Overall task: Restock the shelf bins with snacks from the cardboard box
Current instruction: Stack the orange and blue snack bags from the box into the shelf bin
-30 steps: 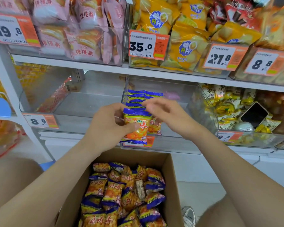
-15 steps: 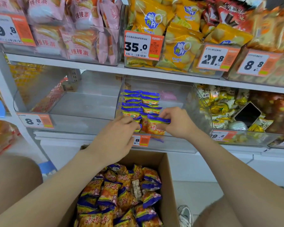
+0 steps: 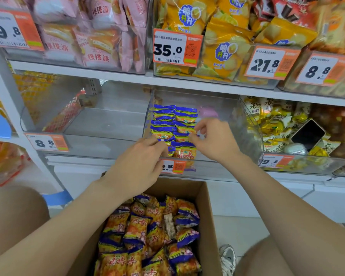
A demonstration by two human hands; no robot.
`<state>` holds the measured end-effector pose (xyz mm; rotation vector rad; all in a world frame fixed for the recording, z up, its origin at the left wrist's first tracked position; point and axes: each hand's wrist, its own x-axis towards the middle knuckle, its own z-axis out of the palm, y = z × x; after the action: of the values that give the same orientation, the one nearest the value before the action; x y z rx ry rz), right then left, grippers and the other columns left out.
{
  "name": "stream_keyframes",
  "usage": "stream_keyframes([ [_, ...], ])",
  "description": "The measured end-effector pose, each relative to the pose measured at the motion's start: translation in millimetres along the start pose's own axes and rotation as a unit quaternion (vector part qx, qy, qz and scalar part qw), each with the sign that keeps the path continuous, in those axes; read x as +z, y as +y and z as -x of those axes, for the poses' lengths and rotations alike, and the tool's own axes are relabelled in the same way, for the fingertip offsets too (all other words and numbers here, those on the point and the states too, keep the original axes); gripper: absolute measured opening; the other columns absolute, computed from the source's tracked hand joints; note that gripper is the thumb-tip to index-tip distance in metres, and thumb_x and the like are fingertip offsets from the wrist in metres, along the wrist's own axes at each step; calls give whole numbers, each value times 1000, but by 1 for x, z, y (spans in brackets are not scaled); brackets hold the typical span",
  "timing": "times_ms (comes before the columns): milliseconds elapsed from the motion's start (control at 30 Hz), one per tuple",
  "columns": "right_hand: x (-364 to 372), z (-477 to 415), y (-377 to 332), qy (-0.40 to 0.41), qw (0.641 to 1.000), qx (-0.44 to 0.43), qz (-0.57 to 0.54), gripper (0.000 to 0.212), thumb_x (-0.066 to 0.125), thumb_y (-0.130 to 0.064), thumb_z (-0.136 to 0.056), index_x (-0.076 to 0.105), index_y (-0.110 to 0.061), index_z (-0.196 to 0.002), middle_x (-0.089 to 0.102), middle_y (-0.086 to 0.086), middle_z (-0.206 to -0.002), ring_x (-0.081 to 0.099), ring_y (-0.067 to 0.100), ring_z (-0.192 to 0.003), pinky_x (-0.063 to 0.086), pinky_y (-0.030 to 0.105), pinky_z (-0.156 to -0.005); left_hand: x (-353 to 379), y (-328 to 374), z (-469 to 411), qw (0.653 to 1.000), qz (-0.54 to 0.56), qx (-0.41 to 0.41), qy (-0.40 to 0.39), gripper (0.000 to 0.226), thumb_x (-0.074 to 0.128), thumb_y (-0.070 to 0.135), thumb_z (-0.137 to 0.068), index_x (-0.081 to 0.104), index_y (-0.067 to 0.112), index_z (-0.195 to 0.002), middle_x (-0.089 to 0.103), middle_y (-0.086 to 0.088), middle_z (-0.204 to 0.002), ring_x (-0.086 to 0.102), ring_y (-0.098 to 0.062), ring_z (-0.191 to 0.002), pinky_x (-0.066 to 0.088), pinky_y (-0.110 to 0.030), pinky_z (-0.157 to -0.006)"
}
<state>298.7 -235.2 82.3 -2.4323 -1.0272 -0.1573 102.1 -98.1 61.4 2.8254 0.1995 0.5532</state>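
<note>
Head view: a blue-and-orange foil packet is pinched by the right hand; the left hand is curled, its hold unclear. Neighbouring rows could be toppled by a nudge.

On the front of the clear bin, the left hand hides the left end of the price tag. Inside the bin, the fingers of the right hand blur, grip unclear. Below it, the cardboard box is cropped.
</note>
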Motion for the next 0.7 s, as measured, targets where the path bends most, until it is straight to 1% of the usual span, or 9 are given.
stream_keyframes([
  [67, -11, 20, -17, 37, 994, -44, -90, 5, 72, -18, -87, 76, -21, -89, 67, -11, -71, 62, 7, -65, 55, 25, -67, -4, -1, 6, 999, 2, 13, 41, 6, 65, 21, -97, 61, 25, -100, 57, 12, -98, 54, -5, -91, 46, -19, -70],
  [133, -13, 49, -34, -4, 985, -63, -162, 12, 69, -11, -85, 75, -22, -83, 64, -10, -62, 61, 5, -58, 46, 14, -57, -3, -3, 15, 1000, 12, 3, 19, 7, 63, 22, -95, 58, 26, -95, 51, 15, -86, 51, -6, -77, 35, -16, -60],
  [200, 0, 79, -44, -87, 981, -82, -155, 11, 69, -14, -85, 74, -23, -80, 65, -9, -60, 62, 5, -58, 44, 12, -55, 10, -6, 27, 998, -5, -2, -63, 9, 59, 24, -95, 53, 29, -91, 48, 14, -80, 53, -11, -72, 37, -23, -55],
  [267, 22, 101, -47, -193, 972, -94, -96, 14, 66, -17, -88, 75, -23, -79, 67, -8, -61, 63, 6, -60, 54, 21, -61, 30, -10, 39, 982, -47, -13, -184, 11, 55, 29, -97, 50, 31, -88, 51, 12, -80, 55, -14, -75, 45, -31, -60],
  [367, 60, 121, -41, -327, 939, -101, -27, 19, 62, -14, -92, 77, -19, -83, 63, -9, -64, 58, 7, -61, 61, 36, -79, 70, -26, 57, 925, -60, -73, -367, 11, 53, 30, -102, 64, 28, -99, 64, 6, -93, 62, -17, -84, 57, -40, -77],
  [467, 97, 138, -28, -400, 911, -95, 16, 21, 60, -9, -94, 74, -18, -80, 59, -6, -66, 58, 10, -61, 61, 37, -70, 103, -47, 81, 881, -50, -104, -459, 16, 55, 21, -102, 69, 21, -110, 70, -1, -106, 66, -20, -94, 58, -42, -88],
  [533, 123, 152, -18, -443, 891, -99, 36, 18, 59, -13, -98, 77, -14, -95, 68, -3, -78, 64, 11, -72, 59, 33, -67, 116, -57, 97, 840, -64, -112, -526, 18, 59, 14, -97, 68, 14, -113, 69, -6, -112, 64, -22, -97, 58, -39, -85],
  [633, 153, 175, -8, -505, 856, -104, 29, 24, 57, -21, -102, 77, -8, -108, 75, 7, -95, 67, 17, -85, 61, 40, -80, 129, -64, 119, 769, -86, -114, -623, 19, 67, 16, -95, 62, 13, -112, 63, -5, -112, 60, -21, -87, 53, -33, -71],
  [700, 169, 188, -8, -528, 843, -102, 27, 25, 58, -25, -103, 74, -9, -113, 74, 7, -100, 69, 20, -89, 62, 42, -82, 137, -67, 131, 764, -90, -110, -629, 33, 71, 30, -96, 60, 11, -120, 63, -5, -115, 60, -22, -92, 53, -34, -76],
])
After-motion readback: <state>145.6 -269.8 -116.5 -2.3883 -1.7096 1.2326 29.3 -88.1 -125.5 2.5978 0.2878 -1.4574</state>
